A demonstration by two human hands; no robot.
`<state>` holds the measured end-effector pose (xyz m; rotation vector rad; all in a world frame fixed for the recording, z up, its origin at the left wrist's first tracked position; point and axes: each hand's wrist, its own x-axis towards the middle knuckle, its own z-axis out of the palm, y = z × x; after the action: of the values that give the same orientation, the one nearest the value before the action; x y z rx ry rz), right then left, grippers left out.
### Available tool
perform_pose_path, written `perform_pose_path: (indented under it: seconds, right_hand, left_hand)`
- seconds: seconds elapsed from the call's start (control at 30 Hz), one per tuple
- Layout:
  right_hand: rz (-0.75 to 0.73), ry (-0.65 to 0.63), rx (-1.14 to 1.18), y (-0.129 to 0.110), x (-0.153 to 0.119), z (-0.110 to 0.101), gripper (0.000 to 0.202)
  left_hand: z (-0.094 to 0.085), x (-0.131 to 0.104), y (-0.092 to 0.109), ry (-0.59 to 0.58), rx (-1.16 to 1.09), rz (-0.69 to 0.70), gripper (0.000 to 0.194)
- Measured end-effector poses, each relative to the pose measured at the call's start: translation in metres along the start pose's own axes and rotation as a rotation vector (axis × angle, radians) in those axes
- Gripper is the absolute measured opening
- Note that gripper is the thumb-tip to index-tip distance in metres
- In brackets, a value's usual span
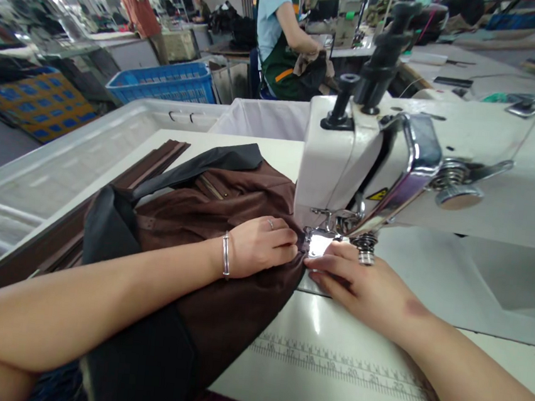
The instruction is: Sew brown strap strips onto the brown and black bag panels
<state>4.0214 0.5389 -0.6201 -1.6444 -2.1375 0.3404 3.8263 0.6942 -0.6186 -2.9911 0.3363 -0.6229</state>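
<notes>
A brown garment piece (243,305) with dark grey panels (139,355) is spread over the sewing machine table, its right edge reaching the presser foot area (323,240). My left hand (263,244), with a bracelet and a ring, lies on the brown fabric. Its fingers are curled and gather the cloth just left of the foot. From the other side my right hand (354,278) comes in, fingertips closed at the fabric's edge below the foot. The needle and the exact stitching spot are hard to make out.
The white sewing machine head (347,158) stands over the right side. Brown strips (152,164) lie along the table's left. A printed ruler (328,361) runs along the front. Beyond are a white bin (133,118), a blue crate (165,83) and a seated co-worker (283,38).
</notes>
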Motion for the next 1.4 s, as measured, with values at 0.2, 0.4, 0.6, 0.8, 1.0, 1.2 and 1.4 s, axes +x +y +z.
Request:
perform_pose_path:
  seconds: [0.2, 0.4, 0.6, 0.8, 1.0, 1.2, 1.4]
  right_hand:
    - [0.003, -0.008, -0.011, 0.000, 0.000, 0.001, 0.023]
    - [0.024, 0.010, -0.005, -0.001, -0.001, 0.003, 0.023]
    - [0.027, -0.008, -0.031, 0.001, -0.002, 0.004, 0.024]
    - [0.038, -0.021, -0.034, 0.001, -0.003, 0.004, 0.025]
    - [0.082, 0.058, -0.080, 0.000, -0.004, 0.004, 0.027]
    - [0.130, 0.075, -0.162, -0.002, -0.006, 0.009, 0.032]
    - [0.153, 0.050, -0.199, -0.002, -0.005, 0.010, 0.032]
  left_hand:
    - [0.002, 0.001, 0.004, 0.065, 0.009, -0.049, 0.024]
    - [0.003, 0.004, 0.009, 0.026, 0.059, -0.081, 0.023]
    - [0.005, 0.004, 0.007, 0.036, 0.013, -0.051, 0.023]
    - [0.007, 0.005, 0.006, 0.045, 0.014, -0.051, 0.028]
    - [0.006, 0.007, 0.006, 0.036, 0.024, -0.054, 0.031]
    - [0.008, 0.010, 0.005, 0.029, 0.016, -0.045, 0.031]
    - [0.011, 0.011, 0.005, -0.029, 0.038, -0.060, 0.022]
